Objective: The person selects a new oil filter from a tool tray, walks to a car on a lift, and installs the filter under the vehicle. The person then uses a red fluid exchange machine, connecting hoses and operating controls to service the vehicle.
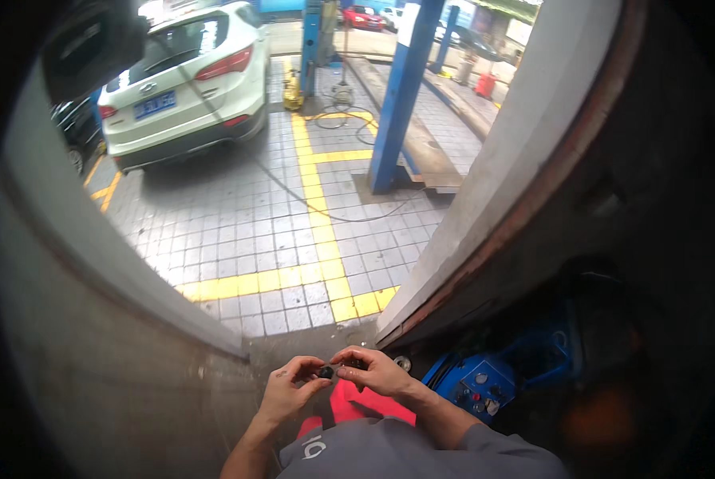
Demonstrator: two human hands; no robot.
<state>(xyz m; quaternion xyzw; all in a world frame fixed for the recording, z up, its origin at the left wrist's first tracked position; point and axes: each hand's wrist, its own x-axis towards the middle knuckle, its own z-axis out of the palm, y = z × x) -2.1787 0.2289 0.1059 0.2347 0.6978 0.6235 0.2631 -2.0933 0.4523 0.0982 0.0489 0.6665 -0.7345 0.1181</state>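
Observation:
Close in front of my body, my left hand point(292, 389) pinches a small dark round part point(325, 372) between thumb and fingers. My right hand point(371, 371) is closed at the other side of that part, its fingertips almost meeting the left ones. Something dark also shows under the right fingers, too small to name. The kind of the small part cannot be made out. Both hands are held above the red trousers at my waist.
I stand in a doorway between a left wall point(126, 319) and a right wall point(525, 152). Beyond lie a tiled floor point(238, 239) with yellow lines, a white car point(186, 76), a blue lift post point(401, 96) and a trailing cable point(294, 195). A blue machine point(473, 383) stands at right.

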